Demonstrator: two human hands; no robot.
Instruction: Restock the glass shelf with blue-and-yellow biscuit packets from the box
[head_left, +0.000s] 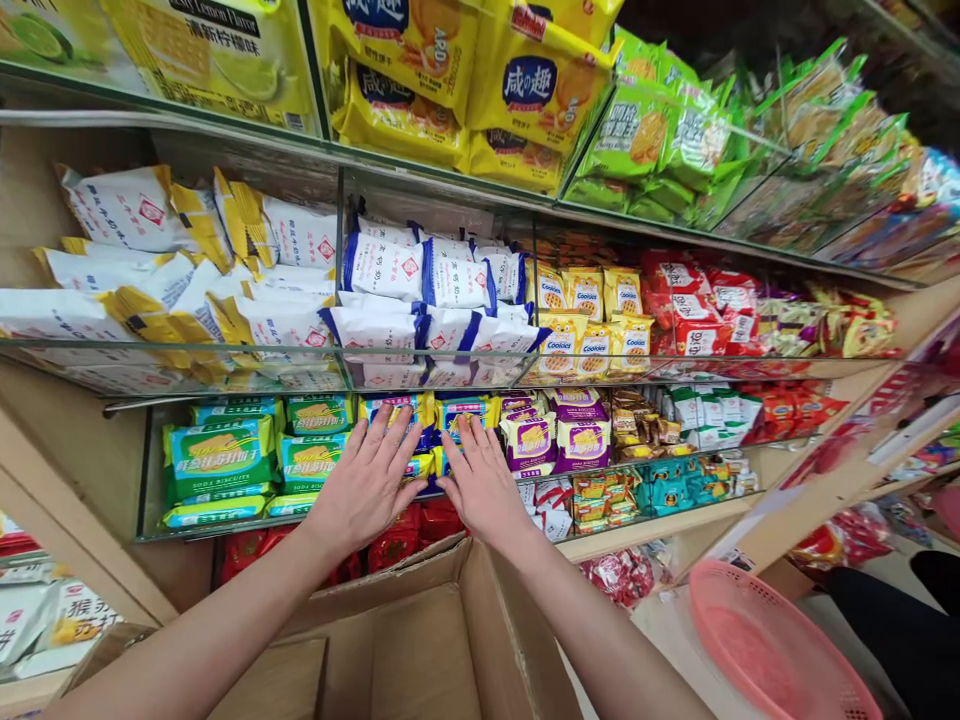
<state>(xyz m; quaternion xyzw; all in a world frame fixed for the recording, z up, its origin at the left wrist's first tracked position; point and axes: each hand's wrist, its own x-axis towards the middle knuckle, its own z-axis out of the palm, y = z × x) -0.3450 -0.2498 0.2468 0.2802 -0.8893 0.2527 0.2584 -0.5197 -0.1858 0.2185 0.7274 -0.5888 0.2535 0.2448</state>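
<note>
My left hand (375,475) lies flat, fingers spread, over the blue and yellow biscuit packets (397,410) in the lower glass compartment. Beside it my right hand (480,475) rests with its fingers out over another blue and yellow packet (466,408) in the same stack. Neither hand grips anything. Green soda biscuit packets (225,458) are stacked to the left of my hands. Purple and cream soda biscuit packets (583,442) stand to the right. Below my forearms is an open cardboard box (420,640); the part of it that shows has bare cardboard inside.
Above are white biscuit packets (386,268), small yellow cookie packets (586,292) and red packets (686,290) behind a glass front. Large yellow biscuit packs (532,80) fill the top shelf. A pink plastic basket (772,640) and a person's dark-clothed leg (885,630) are at lower right.
</note>
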